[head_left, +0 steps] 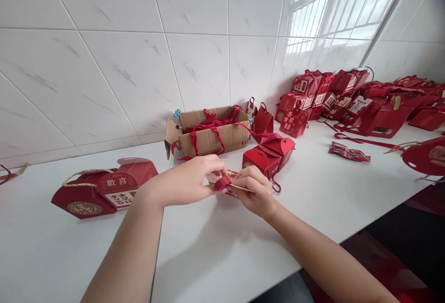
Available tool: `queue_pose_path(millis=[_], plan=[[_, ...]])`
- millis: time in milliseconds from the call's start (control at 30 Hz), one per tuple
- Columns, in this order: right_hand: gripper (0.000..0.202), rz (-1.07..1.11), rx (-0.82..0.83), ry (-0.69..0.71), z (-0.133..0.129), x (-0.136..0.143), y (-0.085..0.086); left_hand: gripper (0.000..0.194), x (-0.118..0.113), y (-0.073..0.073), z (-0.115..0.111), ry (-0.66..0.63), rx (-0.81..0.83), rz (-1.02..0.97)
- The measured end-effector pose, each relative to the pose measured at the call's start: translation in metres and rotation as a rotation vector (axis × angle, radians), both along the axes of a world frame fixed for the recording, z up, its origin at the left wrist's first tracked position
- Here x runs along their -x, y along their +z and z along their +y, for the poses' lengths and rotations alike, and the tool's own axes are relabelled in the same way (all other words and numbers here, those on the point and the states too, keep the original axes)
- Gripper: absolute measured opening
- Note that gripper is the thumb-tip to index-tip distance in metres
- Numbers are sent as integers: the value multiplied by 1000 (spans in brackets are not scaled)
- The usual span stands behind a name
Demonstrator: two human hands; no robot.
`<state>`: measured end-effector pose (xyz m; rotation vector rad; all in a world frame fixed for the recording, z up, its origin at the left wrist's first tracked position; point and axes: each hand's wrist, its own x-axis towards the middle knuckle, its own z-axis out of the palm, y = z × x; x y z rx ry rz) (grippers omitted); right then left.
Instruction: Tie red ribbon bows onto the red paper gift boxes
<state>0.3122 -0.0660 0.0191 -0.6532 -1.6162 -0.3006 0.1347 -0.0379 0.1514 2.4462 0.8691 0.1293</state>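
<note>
Both my hands meet over the white table [208, 252]. My left hand [196, 179] pinches a red ribbon [222, 183] at the edge of a small red and white card piece [233, 173]. The fingers of my right hand [255, 190] are closed on the card's right side. Just beyond my right hand is a red gift box [260, 160] with its flaps up. Behind my left hand a cardboard box [215, 143] holds red ribbons [215, 121], some hanging over its front wall.
A red box with a rope handle [86, 196] stands at the left. Many red boxes [378, 110] are piled at the back right. Wrapped snacks [349, 152] lie before them. A tiled wall [194, 71] rises behind the table.
</note>
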Motion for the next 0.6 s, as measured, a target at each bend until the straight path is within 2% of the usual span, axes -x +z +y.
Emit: queue_pose_path(millis=[167, 267, 367, 600], plan=[[8, 186, 134, 43, -1, -2, 7, 17, -8, -29, 13, 7, 34, -362], [13, 234, 315, 108, -3, -3, 12, 19, -9, -47, 17, 47, 135, -494], [19, 277, 478, 166, -4, -2, 14, 20, -11, -58, 16, 98, 229, -584], [19, 256, 500, 180, -1, -1, 9, 20, -13, -80, 19, 107, 636, -746]])
